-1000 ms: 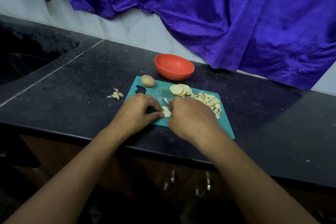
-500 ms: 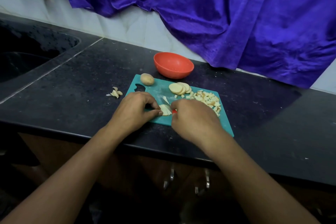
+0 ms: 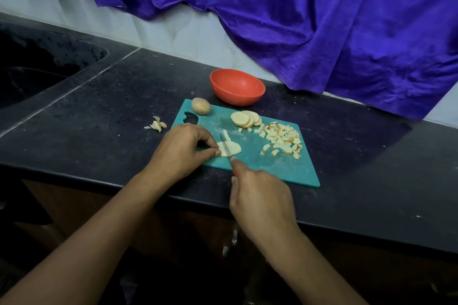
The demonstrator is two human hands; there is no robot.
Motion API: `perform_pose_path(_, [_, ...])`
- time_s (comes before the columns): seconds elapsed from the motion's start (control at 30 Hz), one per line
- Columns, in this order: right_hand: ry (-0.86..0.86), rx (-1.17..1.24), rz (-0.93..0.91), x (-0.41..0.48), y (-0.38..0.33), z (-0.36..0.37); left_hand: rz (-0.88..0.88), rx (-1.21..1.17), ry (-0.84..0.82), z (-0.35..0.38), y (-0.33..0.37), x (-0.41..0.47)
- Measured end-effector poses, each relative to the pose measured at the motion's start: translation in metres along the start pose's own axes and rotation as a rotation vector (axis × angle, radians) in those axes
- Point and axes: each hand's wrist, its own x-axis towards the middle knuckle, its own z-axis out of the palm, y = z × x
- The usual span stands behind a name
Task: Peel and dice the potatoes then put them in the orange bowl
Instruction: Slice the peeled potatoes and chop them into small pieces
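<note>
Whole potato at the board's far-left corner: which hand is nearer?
Left. The left hand sits just in front of the whole potato; the right hand is at the board's near edge.

Your counter (image 3: pixel 99 111) is black speckled stone. On it lies the teal board (image 3: pixel 260 166), spread beneath your left fingers (image 3: pixel 207 140) and running away to their right, its near edge at your right fingers (image 3: pixel 235 164). The orange bowl (image 3: pixel 237 86) stands on the stone beyond both, just past the board's far edge. A small heap of peel (image 3: pixel 157 125) lies left of your left fingers, off the board.
</note>
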Motion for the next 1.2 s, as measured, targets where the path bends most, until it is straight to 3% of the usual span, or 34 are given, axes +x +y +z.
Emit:
perform_pose_path(0.3, [-0.204, -0.048, 0.029, 0.055, -0.018, -0.044, -0.009, 0.020, -0.006, -0.002, -0.001, -0.001])
perform_pose_path(0.53, [-0.012, -0.029, 0.001, -0.004, -0.007, 0.010, -0.004, 0.020, -0.003, 0.000, -0.001, -0.001])
perform_pose_path(0.67, [-0.016, -0.007, -0.024, 0.004, -0.002, -0.005, 0.017, 0.023, -0.004, 0.000, -0.001, -0.001])
perform_pose_path(0.8, [-0.172, -0.003, 0.029, 0.037, -0.004, -0.039, -0.003, 0.026, 0.014, -0.001, -0.001, -0.003])
perform_pose_path(0.97, [-0.227, -0.042, 0.026, 0.055, -0.024, -0.047, -0.008, 0.040, 0.016, -0.005, 0.002, -0.006])
perform_pose_path(1.2, [-0.045, -0.077, -0.029, -0.003, -0.016, 0.008, -0.020, 0.044, 0.026, -0.005, 0.004, -0.006])
